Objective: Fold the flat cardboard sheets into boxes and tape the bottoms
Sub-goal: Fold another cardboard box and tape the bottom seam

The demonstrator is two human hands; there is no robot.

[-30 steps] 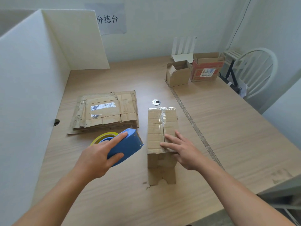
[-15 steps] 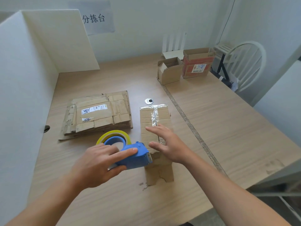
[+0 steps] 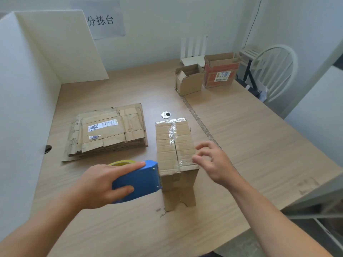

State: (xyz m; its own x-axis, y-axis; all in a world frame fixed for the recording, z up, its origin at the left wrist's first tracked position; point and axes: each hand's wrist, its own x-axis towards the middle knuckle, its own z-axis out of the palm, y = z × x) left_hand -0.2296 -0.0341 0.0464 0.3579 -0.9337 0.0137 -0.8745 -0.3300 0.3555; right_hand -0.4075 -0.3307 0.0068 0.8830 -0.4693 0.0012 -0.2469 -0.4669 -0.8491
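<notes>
The wooden table (image 3: 241, 145) is walled on its left by a white partition (image 3: 27, 80). A broad stretch of wood lies between the box (image 3: 174, 143) and the right edge, with a white chair (image 3: 274, 71) beyond. The stack of flat cardboard sheets (image 3: 107, 132) lies near the box's left side. The box stands bottom up (clear tape along its seam). The left hand (image 3: 100, 184) grips the blue tape dispenser (image 3: 139, 180), whose front is against the box's near left side. The right hand (image 3: 215, 164) holds nothing, its fingers loosely apart at the box's near right edge.

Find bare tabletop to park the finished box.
Free: light wooden table right of the taped brown cardboard box, up to the two open cardboard boxes. Crowded left of it: flattened cardboard stack, blue tape dispenser in the left hand.
</notes>
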